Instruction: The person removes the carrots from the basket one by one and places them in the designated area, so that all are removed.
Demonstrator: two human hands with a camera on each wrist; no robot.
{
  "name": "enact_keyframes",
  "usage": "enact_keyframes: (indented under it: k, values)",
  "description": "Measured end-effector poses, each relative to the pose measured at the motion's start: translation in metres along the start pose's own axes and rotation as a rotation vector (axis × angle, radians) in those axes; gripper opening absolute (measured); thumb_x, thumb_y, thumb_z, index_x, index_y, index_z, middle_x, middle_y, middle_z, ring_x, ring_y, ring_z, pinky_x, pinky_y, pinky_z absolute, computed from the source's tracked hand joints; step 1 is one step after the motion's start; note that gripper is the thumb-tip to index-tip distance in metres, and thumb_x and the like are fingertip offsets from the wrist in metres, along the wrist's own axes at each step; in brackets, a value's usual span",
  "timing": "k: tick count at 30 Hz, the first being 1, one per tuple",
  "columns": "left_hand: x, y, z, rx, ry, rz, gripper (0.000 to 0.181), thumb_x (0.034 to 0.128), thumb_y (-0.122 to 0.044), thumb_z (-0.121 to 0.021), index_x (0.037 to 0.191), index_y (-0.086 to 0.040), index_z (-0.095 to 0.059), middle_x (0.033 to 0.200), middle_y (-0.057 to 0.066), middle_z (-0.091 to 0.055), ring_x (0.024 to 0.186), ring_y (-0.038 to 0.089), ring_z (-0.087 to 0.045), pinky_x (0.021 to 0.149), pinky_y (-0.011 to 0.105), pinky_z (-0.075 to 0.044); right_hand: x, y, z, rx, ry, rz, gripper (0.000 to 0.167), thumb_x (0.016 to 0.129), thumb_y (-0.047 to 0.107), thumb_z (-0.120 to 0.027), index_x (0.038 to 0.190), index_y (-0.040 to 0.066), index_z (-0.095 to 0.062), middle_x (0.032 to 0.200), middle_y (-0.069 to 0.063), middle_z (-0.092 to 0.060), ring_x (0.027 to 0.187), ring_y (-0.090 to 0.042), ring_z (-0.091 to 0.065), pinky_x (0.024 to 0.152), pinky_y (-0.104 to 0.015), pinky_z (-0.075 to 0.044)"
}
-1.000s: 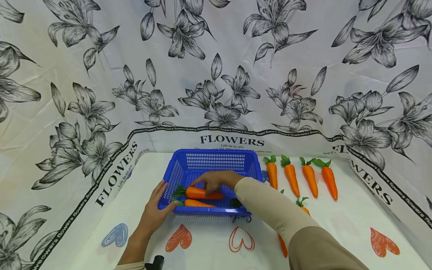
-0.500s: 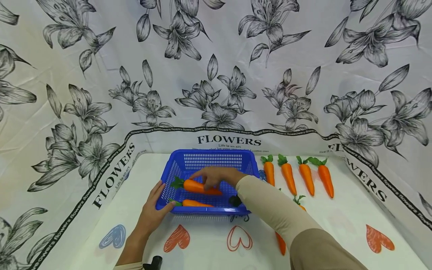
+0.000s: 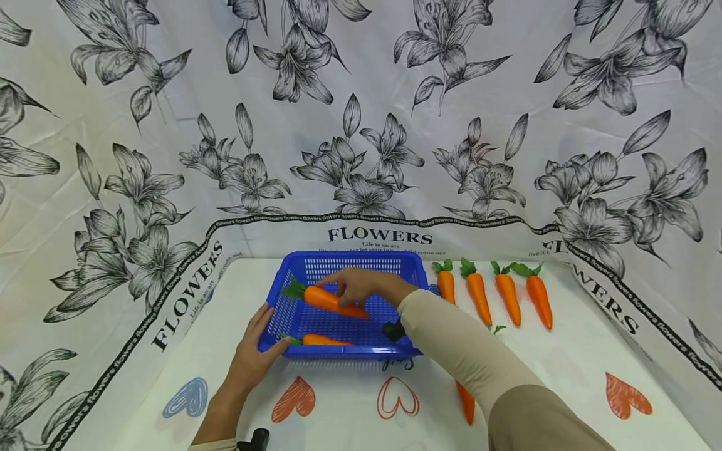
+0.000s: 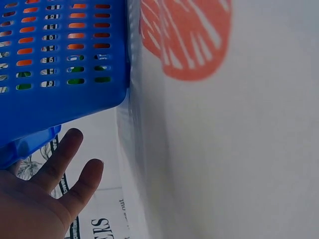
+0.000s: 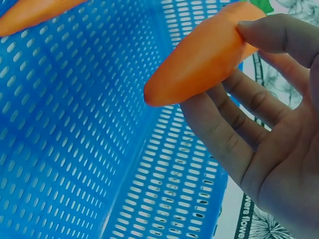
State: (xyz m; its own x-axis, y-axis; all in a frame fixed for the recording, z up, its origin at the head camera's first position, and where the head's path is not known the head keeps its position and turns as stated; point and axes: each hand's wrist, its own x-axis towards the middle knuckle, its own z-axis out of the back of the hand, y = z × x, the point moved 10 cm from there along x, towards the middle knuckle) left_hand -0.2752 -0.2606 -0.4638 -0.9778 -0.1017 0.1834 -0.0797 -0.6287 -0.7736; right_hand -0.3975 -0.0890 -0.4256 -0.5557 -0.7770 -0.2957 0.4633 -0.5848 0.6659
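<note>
In the head view, my right hand (image 3: pixel 356 288) pinches an orange carrot (image 3: pixel 327 300) with a leafy green top above the basket floor. The right wrist view shows the thumb and fingers on either side of this carrot (image 5: pixel 204 57), its tip free. My left hand (image 3: pixel 255 352) holds the front left corner of the blue plastic basket (image 3: pixel 344 351), thumb over the rim. Two splayed fingers (image 4: pixel 84 184) show beside the basket wall in the left wrist view; the others are mostly hidden. A second carrot (image 3: pixel 321 340) lies along the basket's front wall, partly hidden by it.
Several carrots (image 3: pixel 507 297) lie in a row on the white tablecloth (image 3: pixel 564 376) right of the basket. Another carrot (image 3: pixel 465 401) is mostly hidden under my right sleeve (image 3: pixel 451 344). A flower-print curtain (image 3: pixel 361 125) closes off the back.
My right hand has raised the pinched carrot from near the front carrot and moved it toward the basket's back. The left hand keeps its hold on the corner. The head view has shifted slightly.
</note>
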Motion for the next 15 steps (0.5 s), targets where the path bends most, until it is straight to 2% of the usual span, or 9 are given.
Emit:
enact_keyframes:
  k: [8, 15]
  values:
    - [0.000, -0.001, -0.001, -0.007, 0.008, 0.003, 0.078, 0.0889, -0.040, -0.065, 0.153, -0.014, -0.029, 0.159, 0.005, -0.015, 0.139, 0.044, -0.019, 0.100, 0.065, -0.028, -0.012, 0.009, 0.006, 0.028, -0.027, 0.033, 0.068, 0.088, 0.003, -0.068, 0.143, 0.037, -0.047, 0.107, -0.011, -0.060, 0.080, -0.022, -0.064, 0.059, -0.032, -0.058]
    - [0.000, 0.000, 0.000, -0.007, 0.012, 0.019, 0.079, 0.0886, -0.039, -0.065, 0.153, -0.014, -0.027, 0.159, 0.007, -0.014, 0.139, 0.045, -0.019, 0.098, 0.065, -0.030, -0.021, 0.015, 0.010, 0.084, -0.047, 0.059, 0.067, 0.088, 0.002, -0.066, 0.144, 0.035, -0.046, 0.104, -0.010, -0.060, 0.082, -0.023, -0.064, 0.061, -0.033, -0.058]
